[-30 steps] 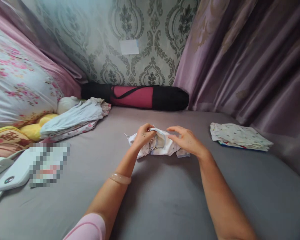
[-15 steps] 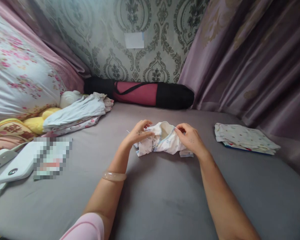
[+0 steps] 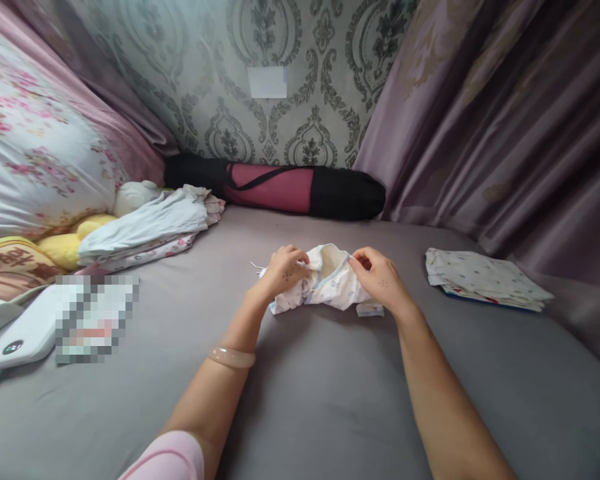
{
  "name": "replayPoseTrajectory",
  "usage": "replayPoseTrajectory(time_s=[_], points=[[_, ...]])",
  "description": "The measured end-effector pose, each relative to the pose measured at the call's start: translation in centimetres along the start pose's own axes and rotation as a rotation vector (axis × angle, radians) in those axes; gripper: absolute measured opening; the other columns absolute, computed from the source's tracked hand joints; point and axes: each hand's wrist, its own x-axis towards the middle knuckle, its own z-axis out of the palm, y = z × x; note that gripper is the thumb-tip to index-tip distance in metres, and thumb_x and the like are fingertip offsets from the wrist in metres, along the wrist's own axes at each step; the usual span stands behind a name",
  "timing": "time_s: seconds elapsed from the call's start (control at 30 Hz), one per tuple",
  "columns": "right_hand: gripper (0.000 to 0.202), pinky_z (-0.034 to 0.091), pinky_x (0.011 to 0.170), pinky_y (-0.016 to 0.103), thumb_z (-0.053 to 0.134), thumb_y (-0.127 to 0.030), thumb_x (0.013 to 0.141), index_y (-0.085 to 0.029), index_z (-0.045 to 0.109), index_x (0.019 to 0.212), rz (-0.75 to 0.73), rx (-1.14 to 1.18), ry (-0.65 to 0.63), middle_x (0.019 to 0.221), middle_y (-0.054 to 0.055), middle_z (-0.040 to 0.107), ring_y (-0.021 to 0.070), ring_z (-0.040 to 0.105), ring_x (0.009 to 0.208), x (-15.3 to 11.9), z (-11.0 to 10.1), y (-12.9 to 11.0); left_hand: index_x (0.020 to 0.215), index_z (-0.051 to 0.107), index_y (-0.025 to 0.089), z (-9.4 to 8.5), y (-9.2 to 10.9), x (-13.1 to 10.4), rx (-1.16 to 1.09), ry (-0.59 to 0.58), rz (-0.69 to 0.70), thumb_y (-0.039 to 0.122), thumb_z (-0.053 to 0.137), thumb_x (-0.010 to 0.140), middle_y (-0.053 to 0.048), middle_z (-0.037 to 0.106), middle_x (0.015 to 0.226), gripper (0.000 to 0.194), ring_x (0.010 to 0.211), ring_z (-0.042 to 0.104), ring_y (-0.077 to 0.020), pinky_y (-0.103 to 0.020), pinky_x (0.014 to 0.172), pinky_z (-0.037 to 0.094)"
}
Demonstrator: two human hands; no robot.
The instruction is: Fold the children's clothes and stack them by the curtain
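A small white garment with light blue trim (image 3: 335, 287) lies bunched on the grey sheet, its neckline facing up. My left hand (image 3: 285, 270) pinches its left shoulder, with the fingers curled over the cloth. At the other side of the neckline, my right hand (image 3: 377, 272) holds the edge between thumb and fingers. A thin white tie sticks out to the left of the garment, and a sleeve end shows below my right hand.
Folded patterned cloth (image 3: 485, 277) lies on the right. A black and red long bag (image 3: 275, 189) rests along the wall. Light blue clothes (image 3: 145, 223), a yellow plush (image 3: 65, 250) and a white device (image 3: 27, 333) are at the left, on the grey sheet (image 3: 320, 407).
My left hand has moved slightly right and closed on the garment's left shoulder. My right hand has kept its hold. The view has shifted slightly.
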Motion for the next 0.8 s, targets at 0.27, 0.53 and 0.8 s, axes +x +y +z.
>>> replayPoseTrajectory(time_s=[0.27, 0.53, 0.8], points=[[0.016, 0.044, 0.070, 0.030, 0.053, -0.033, 0.086, -0.021, 0.064, 0.085, -0.012, -0.001, -0.001, 0.082, 0.003, 0.067, 0.0170, 0.060, 0.075, 0.0, -0.2, -0.1, 0.086, 0.070, 0.020, -0.7, 0.1, 0.2, -0.130, 0.117, -0.028, 0.037, 0.057, 0.085, -0.005, 0.064, 0.083, 0.022, 0.080, 0.058, -0.0190, -0.031, 0.076, 0.044], [0.020, 0.045, 0.073, 0.030, 0.052, -0.035, 0.087, -0.020, 0.066, 0.086, -0.056, 0.071, -0.008, 0.085, 0.004, 0.068, 0.0173, 0.061, 0.078, 0.1, -1.0, -0.6, 0.085, 0.073, 0.015, -3.4, 1.0, -0.3, -0.563, 0.151, -0.222, 0.052, 0.068, 0.075, -0.003, 0.067, 0.073, 0.039, 0.069, 0.058, -0.0156, -0.024, 0.061, 0.042], [0.022, 0.044, 0.068, 0.029, 0.056, -0.037, 0.084, -0.019, 0.067, 0.084, -0.148, 0.086, 0.111, 0.081, 0.004, 0.068, 0.0168, 0.059, 0.072, 2.3, -4.2, -4.0, 0.085, 0.071, 0.013, -9.5, 2.3, 0.0, -0.811, 0.216, -0.266, 0.056, 0.078, 0.060, -0.004, 0.066, 0.071, 0.049, 0.060, 0.056, -0.0110, -0.023, 0.055, 0.044]])
